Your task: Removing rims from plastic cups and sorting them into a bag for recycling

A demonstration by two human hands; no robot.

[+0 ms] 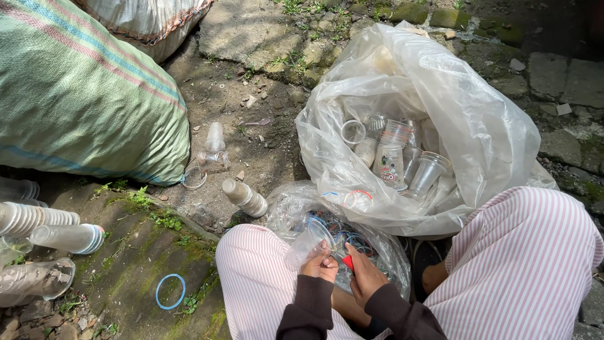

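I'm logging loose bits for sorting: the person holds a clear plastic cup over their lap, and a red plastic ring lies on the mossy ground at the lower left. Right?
Not quite: the head view shows the plastic ring on the mossy ground is blue, not red. The rest holds: both hands, left and right, hold a clear plastic cup over the lap.

The green striped sack [82, 94] at upper left is cut off by the left and top edges, as is the pale sack [148, 22] above it. Stacked cups [28, 217] at far left run out of frame. The red tool [348, 262] at lower centre is mostly hidden behind the right hand [365, 277]; its kind cannot be told. Both forearms leave the bottom edge.
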